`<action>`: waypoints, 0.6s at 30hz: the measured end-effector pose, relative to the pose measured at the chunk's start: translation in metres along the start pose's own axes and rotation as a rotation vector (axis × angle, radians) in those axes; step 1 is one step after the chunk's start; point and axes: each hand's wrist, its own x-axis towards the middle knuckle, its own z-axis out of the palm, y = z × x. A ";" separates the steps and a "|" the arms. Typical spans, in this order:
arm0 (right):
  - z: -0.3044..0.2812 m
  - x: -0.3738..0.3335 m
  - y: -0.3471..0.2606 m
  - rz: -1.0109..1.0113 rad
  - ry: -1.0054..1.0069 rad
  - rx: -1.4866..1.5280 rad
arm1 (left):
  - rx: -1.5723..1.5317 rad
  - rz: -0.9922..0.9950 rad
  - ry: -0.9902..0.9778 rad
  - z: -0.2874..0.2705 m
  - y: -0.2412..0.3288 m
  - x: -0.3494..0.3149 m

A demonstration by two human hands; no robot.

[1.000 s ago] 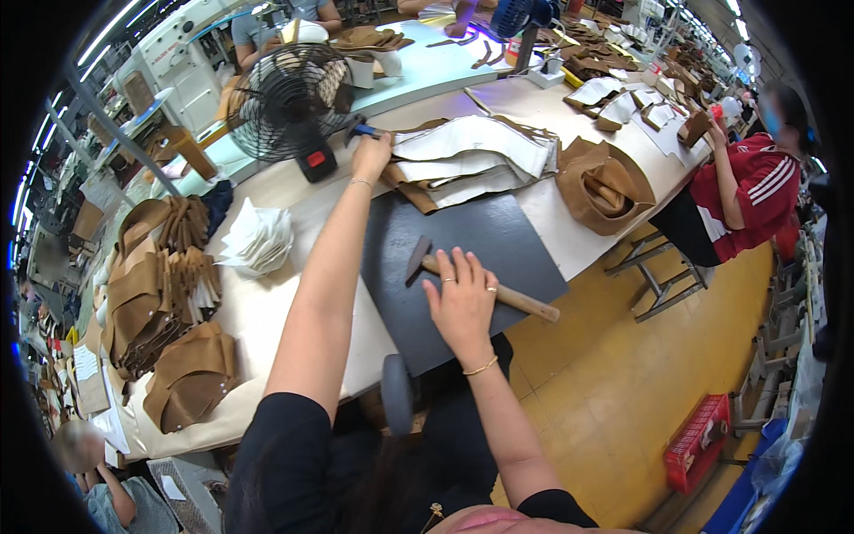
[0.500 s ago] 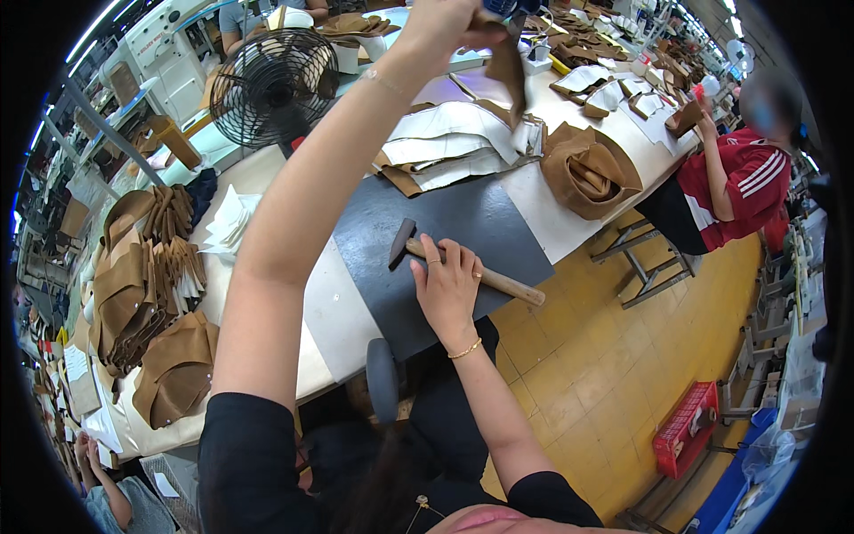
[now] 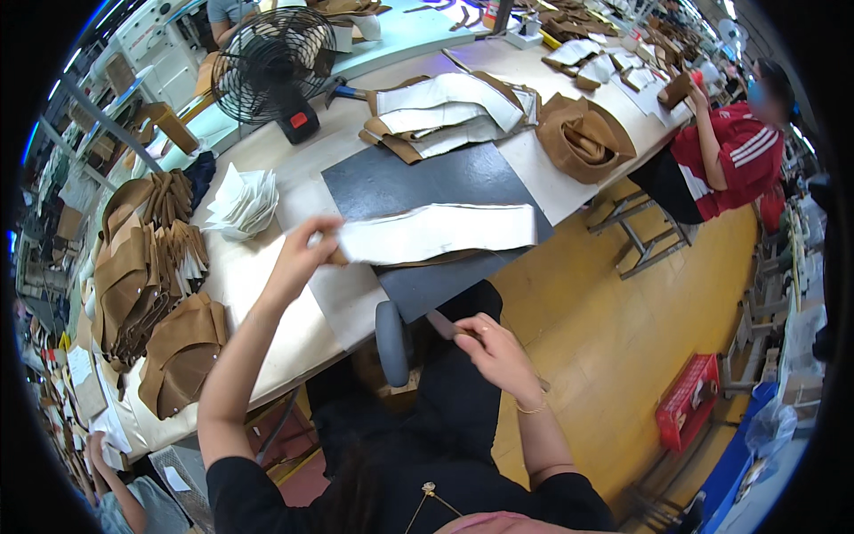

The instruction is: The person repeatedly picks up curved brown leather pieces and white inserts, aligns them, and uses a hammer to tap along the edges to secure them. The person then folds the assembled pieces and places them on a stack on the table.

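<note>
A long strip of brown leather with a white backing lies white side up across a dark grey mat. My left hand pinches the strip's left end. Near the mat's front edge, above my lap, my right hand is closed round the wooden handle of a hammer. The hammer's head is blurred, and the hand hides most of the handle. Just behind the mat lies a stack of similar white-backed pieces.
A black fan stands at the back left, beside a blue-handled tool. White sheets and brown leather piles lie left. A rolled leather bundle sits right. A grey rounded pad juts at the table edge. A co-worker works at right.
My left hand has come down from the far side, and the strip now lies on the mat. My right hand has drawn the hammer off the mat toward me.
</note>
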 end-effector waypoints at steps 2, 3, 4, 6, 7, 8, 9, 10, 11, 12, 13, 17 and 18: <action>-0.008 -0.024 0.011 0.215 0.008 0.253 | -0.100 -0.041 0.092 -0.014 -0.053 -0.032; -0.009 -0.031 0.015 0.349 0.066 0.402 | -0.149 -0.107 0.087 -0.012 -0.050 -0.045; -0.011 -0.036 0.015 0.400 0.168 0.475 | -0.081 -0.110 0.143 -0.006 -0.045 -0.056; -0.016 -0.030 0.015 0.321 0.293 0.403 | 0.268 0.055 0.311 0.005 -0.032 -0.060; -0.020 -0.025 0.014 0.274 0.334 0.306 | 0.551 0.220 0.411 0.007 -0.033 -0.052; -0.025 -0.015 0.006 0.272 0.343 0.253 | 0.839 0.389 0.519 0.007 -0.030 -0.046; -0.031 -0.003 -0.006 0.265 0.350 0.204 | 0.786 0.454 0.442 0.010 -0.022 -0.035; -0.036 0.009 -0.015 0.258 0.357 0.154 | 0.732 0.518 0.363 0.018 -0.011 -0.019; -0.040 0.021 -0.019 0.214 0.383 0.105 | 0.676 0.584 0.283 0.029 0.002 -0.002; -0.044 0.031 -0.021 0.174 0.410 0.054 | 0.667 0.604 0.158 0.048 0.019 0.011; -0.047 0.042 -0.025 0.134 0.432 0.007 | 0.660 0.617 0.037 0.069 0.034 0.022; -0.058 0.073 -0.024 0.138 0.443 0.001 | 0.688 0.601 -0.204 0.139 0.034 0.103; -0.057 0.080 -0.005 0.041 0.468 -0.177 | 0.695 0.573 -0.240 0.155 0.032 0.118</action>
